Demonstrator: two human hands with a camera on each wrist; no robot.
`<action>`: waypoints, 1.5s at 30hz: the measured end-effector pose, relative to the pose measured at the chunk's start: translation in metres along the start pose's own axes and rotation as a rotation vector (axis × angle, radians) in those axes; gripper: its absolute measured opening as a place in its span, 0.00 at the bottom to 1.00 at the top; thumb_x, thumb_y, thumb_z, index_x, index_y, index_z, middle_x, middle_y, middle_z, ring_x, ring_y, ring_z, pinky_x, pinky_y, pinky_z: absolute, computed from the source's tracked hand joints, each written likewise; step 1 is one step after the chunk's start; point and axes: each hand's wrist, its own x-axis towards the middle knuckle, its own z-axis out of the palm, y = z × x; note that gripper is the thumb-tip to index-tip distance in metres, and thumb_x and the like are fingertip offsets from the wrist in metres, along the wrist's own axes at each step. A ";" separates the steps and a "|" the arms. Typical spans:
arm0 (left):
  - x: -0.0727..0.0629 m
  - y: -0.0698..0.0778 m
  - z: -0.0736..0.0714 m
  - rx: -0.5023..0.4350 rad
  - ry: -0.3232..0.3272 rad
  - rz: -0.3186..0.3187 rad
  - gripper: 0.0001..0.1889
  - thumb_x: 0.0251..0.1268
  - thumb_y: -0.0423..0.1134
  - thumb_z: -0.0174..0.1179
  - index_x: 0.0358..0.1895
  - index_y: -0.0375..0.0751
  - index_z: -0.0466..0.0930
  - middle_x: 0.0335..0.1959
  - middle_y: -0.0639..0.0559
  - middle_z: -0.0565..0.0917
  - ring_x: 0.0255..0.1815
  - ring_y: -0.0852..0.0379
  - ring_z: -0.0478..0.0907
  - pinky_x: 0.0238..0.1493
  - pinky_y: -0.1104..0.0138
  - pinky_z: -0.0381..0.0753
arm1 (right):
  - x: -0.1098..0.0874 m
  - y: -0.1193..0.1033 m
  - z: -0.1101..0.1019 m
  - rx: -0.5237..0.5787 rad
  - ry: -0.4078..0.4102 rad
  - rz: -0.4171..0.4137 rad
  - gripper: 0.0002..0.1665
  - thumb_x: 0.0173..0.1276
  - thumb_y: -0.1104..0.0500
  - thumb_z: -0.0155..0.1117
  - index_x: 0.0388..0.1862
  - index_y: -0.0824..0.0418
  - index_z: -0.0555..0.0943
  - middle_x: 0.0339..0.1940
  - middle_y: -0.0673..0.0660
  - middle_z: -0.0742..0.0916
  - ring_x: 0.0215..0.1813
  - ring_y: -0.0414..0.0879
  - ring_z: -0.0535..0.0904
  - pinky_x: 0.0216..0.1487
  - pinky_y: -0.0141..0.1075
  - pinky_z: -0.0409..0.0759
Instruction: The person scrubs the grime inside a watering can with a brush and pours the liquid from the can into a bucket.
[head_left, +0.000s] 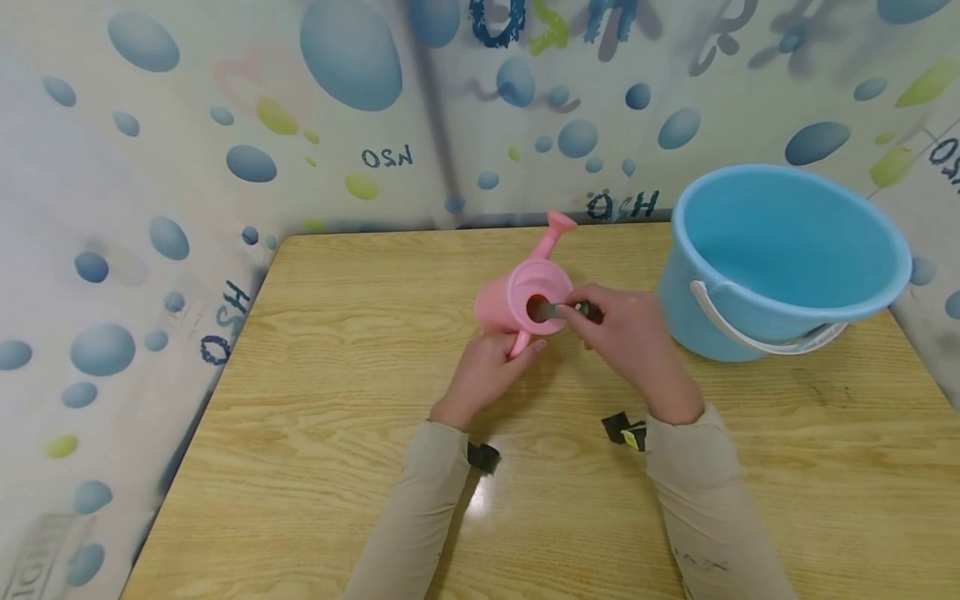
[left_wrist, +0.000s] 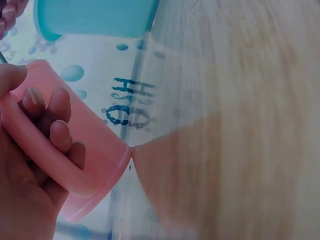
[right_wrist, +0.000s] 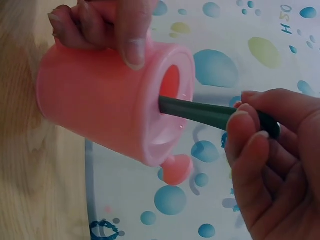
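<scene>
A pink watering can (head_left: 495, 307) is tilted over the table, its round top opening turned toward me and its spout pointing away. My left hand (head_left: 486, 371) grips the can's handle (left_wrist: 42, 145), fingers curled round it. In the left wrist view the can's lower rim meets the tabletop. My right hand (head_left: 628, 337) pinches a slim tool with a dark green handle (right_wrist: 200, 113) between thumb and fingers. That tool reaches through the opening into the can, where its far end is hidden, so I cannot tell its kind.
A large light-blue bucket (head_left: 678, 292) with a white carrying handle (head_left: 723, 325) stands at the right, close beyond my right hand. The wood-grain table (head_left: 337, 375) ends at the back against a wall covering (head_left: 420, 133) printed with blue drops.
</scene>
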 end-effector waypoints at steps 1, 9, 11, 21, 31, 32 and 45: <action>0.000 0.000 0.000 0.001 -0.001 0.002 0.26 0.58 0.63 0.47 0.12 0.48 0.64 0.09 0.61 0.62 0.11 0.66 0.59 0.14 0.72 0.58 | 0.000 0.000 0.002 0.003 -0.012 0.010 0.09 0.58 0.51 0.63 0.34 0.54 0.80 0.11 0.44 0.74 0.14 0.36 0.66 0.15 0.33 0.62; 0.001 0.001 0.000 0.003 -0.012 0.004 0.25 0.58 0.61 0.48 0.12 0.48 0.64 0.09 0.60 0.62 0.11 0.66 0.58 0.14 0.72 0.58 | 0.001 0.000 0.014 0.002 -0.039 0.024 0.11 0.61 0.48 0.59 0.33 0.54 0.80 0.10 0.44 0.72 0.15 0.39 0.65 0.18 0.34 0.63; 0.001 0.000 0.000 0.007 -0.014 0.006 0.25 0.59 0.61 0.48 0.12 0.48 0.64 0.09 0.60 0.62 0.11 0.66 0.58 0.14 0.73 0.58 | 0.001 0.000 0.016 0.015 -0.038 0.034 0.12 0.61 0.48 0.59 0.33 0.55 0.80 0.10 0.44 0.72 0.15 0.38 0.65 0.18 0.33 0.63; 0.000 0.000 0.001 0.002 -0.001 0.012 0.24 0.58 0.60 0.49 0.12 0.48 0.64 0.09 0.60 0.61 0.12 0.67 0.58 0.15 0.72 0.58 | -0.001 -0.003 0.011 0.059 -0.010 0.059 0.17 0.61 0.42 0.55 0.31 0.53 0.79 0.10 0.44 0.72 0.15 0.39 0.66 0.17 0.34 0.63; 0.000 -0.001 0.002 0.000 0.016 0.017 0.25 0.57 0.62 0.49 0.12 0.48 0.63 0.09 0.61 0.62 0.12 0.66 0.59 0.14 0.72 0.59 | -0.004 -0.007 -0.003 0.091 0.088 0.037 0.10 0.60 0.50 0.60 0.29 0.55 0.80 0.10 0.43 0.74 0.14 0.35 0.67 0.15 0.33 0.63; 0.000 -0.001 0.002 0.000 0.015 0.017 0.25 0.57 0.62 0.49 0.12 0.48 0.64 0.09 0.61 0.62 0.12 0.66 0.59 0.14 0.72 0.59 | -0.004 -0.007 -0.004 0.087 0.096 0.032 0.10 0.61 0.50 0.60 0.29 0.55 0.80 0.10 0.43 0.73 0.13 0.35 0.67 0.15 0.33 0.63; 0.000 -0.002 0.002 0.004 0.011 0.012 0.26 0.57 0.63 0.48 0.12 0.49 0.64 0.09 0.61 0.62 0.12 0.66 0.59 0.14 0.72 0.59 | -0.003 -0.009 -0.005 0.088 0.116 0.043 0.13 0.62 0.47 0.57 0.29 0.55 0.79 0.11 0.44 0.74 0.14 0.37 0.67 0.15 0.33 0.63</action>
